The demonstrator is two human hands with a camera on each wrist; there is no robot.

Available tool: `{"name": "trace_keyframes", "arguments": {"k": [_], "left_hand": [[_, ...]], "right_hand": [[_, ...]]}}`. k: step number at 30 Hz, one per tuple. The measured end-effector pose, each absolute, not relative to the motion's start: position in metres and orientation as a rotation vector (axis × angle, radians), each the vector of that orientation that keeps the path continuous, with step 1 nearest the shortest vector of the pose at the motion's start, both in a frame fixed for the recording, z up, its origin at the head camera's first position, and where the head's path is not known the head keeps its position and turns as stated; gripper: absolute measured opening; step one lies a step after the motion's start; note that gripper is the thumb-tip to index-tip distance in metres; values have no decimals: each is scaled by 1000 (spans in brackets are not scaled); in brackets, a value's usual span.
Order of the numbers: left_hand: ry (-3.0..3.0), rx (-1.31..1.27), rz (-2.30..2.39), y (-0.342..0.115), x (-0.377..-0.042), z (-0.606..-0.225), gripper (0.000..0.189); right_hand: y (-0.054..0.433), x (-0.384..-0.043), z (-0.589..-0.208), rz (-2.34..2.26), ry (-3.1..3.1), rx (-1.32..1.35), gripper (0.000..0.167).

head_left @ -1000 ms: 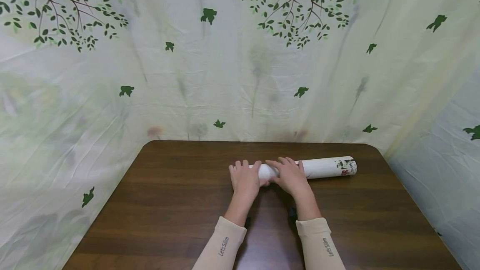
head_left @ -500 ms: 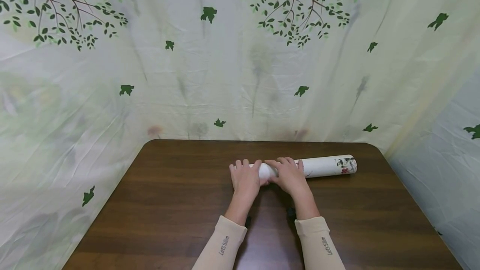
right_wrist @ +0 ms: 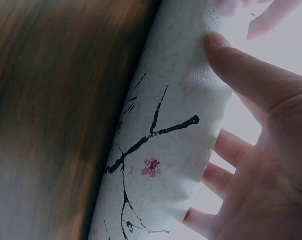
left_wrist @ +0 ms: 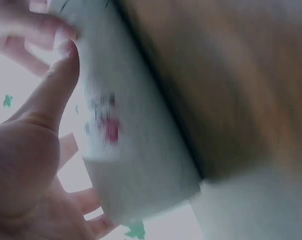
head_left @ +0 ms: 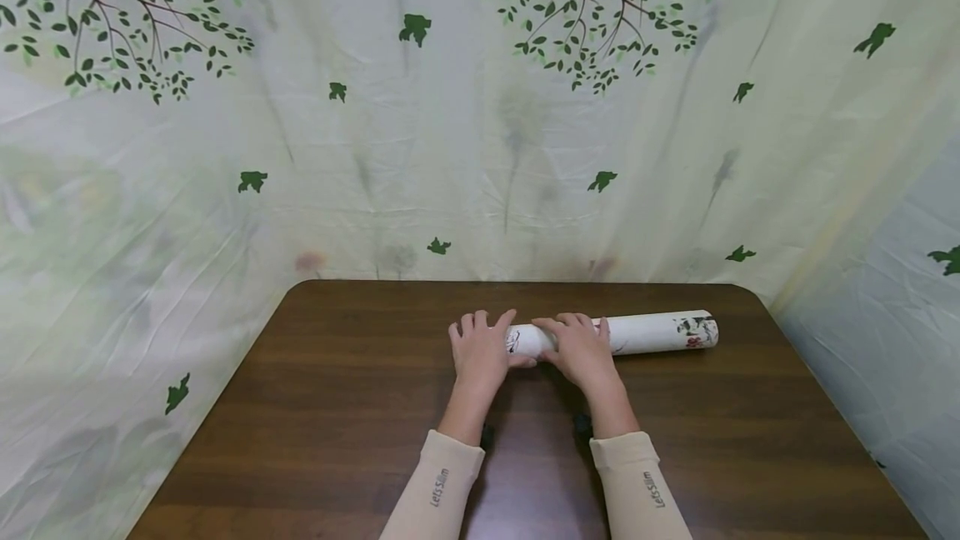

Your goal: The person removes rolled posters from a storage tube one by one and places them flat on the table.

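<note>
A white wallpaper roll [head_left: 648, 334] lies across the far part of the table, its right end angled slightly away. Dark branches and small pink blossoms are printed on it; one pink blossom [right_wrist: 151, 167] shows plainly in the right wrist view. My right hand [head_left: 585, 353] grips the roll near its middle, thumb [right_wrist: 241, 72] on the near side and fingers beyond it. At the left end, my left hand [head_left: 480, 355] lies over the roll with straight, spread fingers. Its thumb [left_wrist: 63, 82] is right at the roll's edge in the blurred left wrist view. The left hand covers the roll's left end.
The brown wooden table [head_left: 360, 407] has rounded far corners. Behind it hangs a pale curtain [head_left: 450, 148] printed with green leaves and branches, which also runs down both sides. Beige sleeves [head_left: 633, 473] cover both forearms.
My left hand has moved a little to the left and its fingers have spread, uncovering a printed patch beside it. The roll has shifted slightly to the right. My right hand stays almost in place.
</note>
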State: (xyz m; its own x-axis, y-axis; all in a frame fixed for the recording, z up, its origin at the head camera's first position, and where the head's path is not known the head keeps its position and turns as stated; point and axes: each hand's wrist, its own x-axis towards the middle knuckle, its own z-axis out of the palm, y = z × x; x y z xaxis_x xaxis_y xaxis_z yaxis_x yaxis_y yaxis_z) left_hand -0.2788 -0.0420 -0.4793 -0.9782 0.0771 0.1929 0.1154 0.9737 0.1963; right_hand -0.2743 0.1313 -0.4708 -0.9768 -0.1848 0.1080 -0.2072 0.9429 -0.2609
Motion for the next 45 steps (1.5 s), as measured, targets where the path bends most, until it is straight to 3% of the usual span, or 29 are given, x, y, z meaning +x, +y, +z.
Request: {"name": "trace_keyframes", "arguments": {"k": [12, 20, 35, 45], "left_hand": [[-2991, -119, -1171, -132, -292, -470, 87], [-2888, -305, -1784, -148, -298, -485, 84], [-2876, -289, -1809, -149, -299, -490, 58], [-2904, -302, -1784, -152, -299, -486, 53]], "right_hand": [[132, -277, -472, 467, -3021, 284, 57], [132, -276, -473, 465, -3035, 273, 57], [134, -276, -474, 480, -3038, 259, 58], [134, -278, -473, 495, -3040, 267, 58]]}}
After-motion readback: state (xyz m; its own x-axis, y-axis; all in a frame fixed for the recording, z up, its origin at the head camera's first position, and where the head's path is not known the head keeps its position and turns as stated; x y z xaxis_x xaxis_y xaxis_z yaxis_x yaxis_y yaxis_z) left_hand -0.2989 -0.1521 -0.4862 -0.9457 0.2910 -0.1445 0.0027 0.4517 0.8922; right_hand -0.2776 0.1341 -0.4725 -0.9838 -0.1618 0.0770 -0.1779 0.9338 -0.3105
